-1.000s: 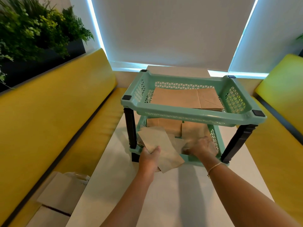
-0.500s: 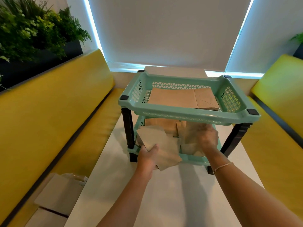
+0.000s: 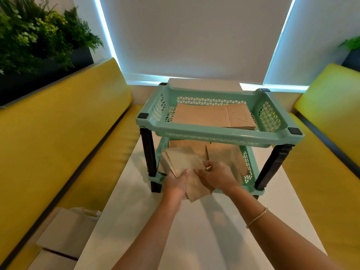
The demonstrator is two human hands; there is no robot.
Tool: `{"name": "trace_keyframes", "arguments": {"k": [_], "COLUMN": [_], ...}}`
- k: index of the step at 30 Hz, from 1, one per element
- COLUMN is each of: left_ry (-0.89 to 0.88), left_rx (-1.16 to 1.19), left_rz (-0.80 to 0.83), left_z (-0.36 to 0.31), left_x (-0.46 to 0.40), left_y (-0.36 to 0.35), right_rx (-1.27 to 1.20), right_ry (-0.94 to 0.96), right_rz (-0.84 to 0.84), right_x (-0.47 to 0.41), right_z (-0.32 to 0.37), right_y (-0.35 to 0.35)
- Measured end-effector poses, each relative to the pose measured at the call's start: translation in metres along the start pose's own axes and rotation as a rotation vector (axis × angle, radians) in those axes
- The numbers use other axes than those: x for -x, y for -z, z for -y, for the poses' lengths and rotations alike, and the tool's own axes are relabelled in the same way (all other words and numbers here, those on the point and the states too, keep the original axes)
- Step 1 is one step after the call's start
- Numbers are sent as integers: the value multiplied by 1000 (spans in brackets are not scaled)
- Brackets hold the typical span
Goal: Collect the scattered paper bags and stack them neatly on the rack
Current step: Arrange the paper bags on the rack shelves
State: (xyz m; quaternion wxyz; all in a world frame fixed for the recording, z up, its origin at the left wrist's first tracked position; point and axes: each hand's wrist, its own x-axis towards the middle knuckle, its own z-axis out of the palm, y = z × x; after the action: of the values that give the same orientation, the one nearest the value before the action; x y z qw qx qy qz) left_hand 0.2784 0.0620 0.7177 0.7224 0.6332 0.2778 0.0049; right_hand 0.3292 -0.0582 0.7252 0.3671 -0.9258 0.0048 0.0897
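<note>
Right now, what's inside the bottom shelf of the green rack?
Brown paper bags lie in the lower tray, and both hands hold a skewed bag at its front. The top tray hides the back part.

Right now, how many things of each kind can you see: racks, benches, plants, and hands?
Green racks: 1, with two tiers, both holding brown paper bags
Yellow benches: 2, one on the left, one on the right
Plants: 2, left and far right
Hands: 2, left hand and right hand, both on bags at the lower tier
Total: 7
</note>
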Motion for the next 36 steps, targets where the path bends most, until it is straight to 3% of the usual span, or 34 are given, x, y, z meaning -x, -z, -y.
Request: {"name": "trace_keyframes", "arguments": {"k": [4,8,15,23,36], "left_ry": [9,20,3,20,17], "left_rx": [16,-12,-24,-36,-49], "left_rz": [-20,-33,-52,-58,-69], "left_z": [-1,0,4,6,5], "left_x": [-1,-4,-7,-7,-5], "left_y": [2,4,8,8,9], "right_rx": [224,392,283,291,313], "right_ry": [-101,-278,-392,-391,-413], "right_rz": [-191,-176,-110,-57,-159], "right_x": [-13,-35,-51,-51,-54], "right_z": [-12,-36,-41,-45,-40], "right_y": [9,9,0,3,5]}}
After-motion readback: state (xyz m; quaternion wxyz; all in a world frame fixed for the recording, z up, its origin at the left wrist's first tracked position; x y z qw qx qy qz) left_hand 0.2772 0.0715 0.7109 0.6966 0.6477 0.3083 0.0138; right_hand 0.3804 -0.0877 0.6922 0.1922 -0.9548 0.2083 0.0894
